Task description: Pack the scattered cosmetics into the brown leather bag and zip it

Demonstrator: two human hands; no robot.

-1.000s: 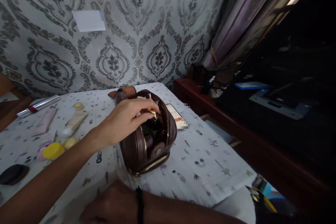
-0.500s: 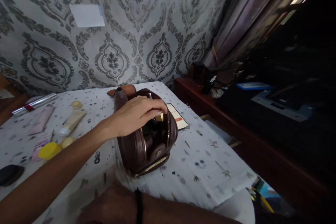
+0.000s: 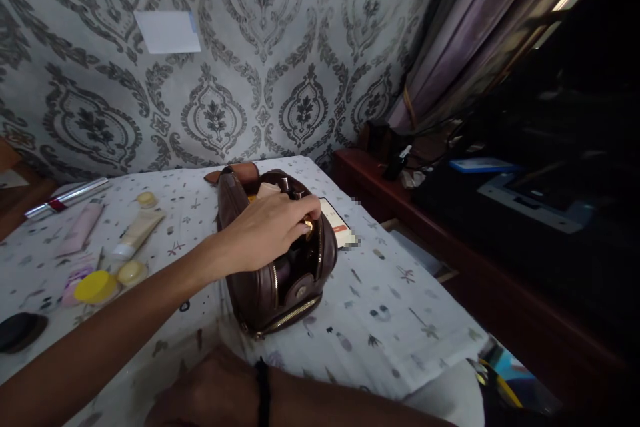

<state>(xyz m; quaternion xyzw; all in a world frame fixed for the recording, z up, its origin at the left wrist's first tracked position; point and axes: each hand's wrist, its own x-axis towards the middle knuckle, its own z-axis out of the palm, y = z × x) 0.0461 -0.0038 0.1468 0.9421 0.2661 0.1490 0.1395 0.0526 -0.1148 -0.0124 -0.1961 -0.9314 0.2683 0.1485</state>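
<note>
One hand, the left [image 3: 265, 230], gripped a small gold item at the open brown pouch [image 3: 273, 280] at frame centre; the right hand [image 3: 210, 393] rested loosely below it.

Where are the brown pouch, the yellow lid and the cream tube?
brown pouch [image 3: 255, 290], head view, on its leather side below the zip.
yellow lid [image 3: 95, 285], head view, middle of its top.
cream tube [image 3: 137, 232], head view, middle of its body.
</note>
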